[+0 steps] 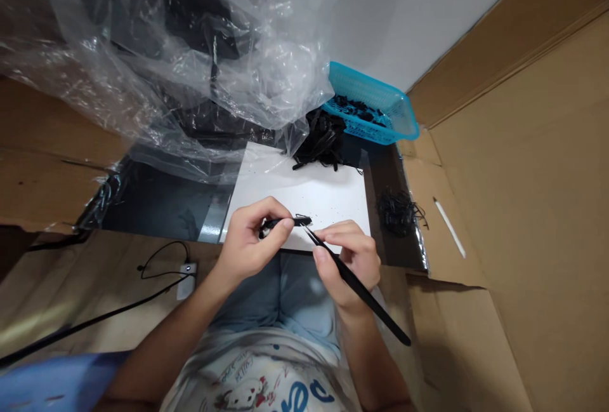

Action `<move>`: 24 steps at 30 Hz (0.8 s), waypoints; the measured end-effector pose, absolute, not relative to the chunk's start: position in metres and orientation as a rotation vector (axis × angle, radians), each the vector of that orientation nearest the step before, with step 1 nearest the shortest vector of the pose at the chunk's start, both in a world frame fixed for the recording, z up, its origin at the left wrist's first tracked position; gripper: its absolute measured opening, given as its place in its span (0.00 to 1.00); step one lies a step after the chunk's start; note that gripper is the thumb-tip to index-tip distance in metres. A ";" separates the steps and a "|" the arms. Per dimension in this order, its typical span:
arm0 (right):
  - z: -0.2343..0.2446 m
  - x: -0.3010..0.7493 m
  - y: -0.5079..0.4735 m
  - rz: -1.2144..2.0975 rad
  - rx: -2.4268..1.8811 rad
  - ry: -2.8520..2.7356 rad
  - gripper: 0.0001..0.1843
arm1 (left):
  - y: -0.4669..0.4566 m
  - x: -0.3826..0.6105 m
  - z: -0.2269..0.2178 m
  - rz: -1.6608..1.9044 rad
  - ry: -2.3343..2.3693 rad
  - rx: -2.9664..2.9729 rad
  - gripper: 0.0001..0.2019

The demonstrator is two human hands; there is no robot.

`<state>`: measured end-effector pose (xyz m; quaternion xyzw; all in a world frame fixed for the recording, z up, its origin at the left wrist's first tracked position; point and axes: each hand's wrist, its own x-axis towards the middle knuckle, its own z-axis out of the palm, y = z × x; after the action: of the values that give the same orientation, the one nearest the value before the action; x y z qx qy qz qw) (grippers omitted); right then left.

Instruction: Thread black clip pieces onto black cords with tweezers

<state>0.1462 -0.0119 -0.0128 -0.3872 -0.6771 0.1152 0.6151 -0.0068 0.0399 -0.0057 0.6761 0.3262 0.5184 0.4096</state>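
Note:
My left hand [259, 237] pinches a thin black strip [301, 221] between thumb and fingers, above a white sheet [328, 193]. Black tweezers [361, 288] lie in my right hand [349, 259], closed around their shaft. Their pale tips meet or nearly meet the strip, close to my left thumb. What the strip is made of I cannot tell. Small dark specks dot the sheet. At its far edge sits a heap of black strips [321, 139].
A blue plastic basket [404, 117] with black pieces stands at the back. Clear plastic film [285, 63] covers the back left. A tangle of black threads [398, 212] rests at the right, near a white pen-like stick [450, 228]. A cardboard wall [537, 164] rises on the right.

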 end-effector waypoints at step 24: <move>-0.011 0.150 0.003 0.983 -0.763 -1.025 0.05 | 0.044 -0.005 -0.006 1.246 0.734 1.537 0.08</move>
<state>0.1503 0.0033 -0.0105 -0.3417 -0.4588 0.4399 0.6923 -0.0050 0.0441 -0.0062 0.6335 0.3027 0.5137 0.4930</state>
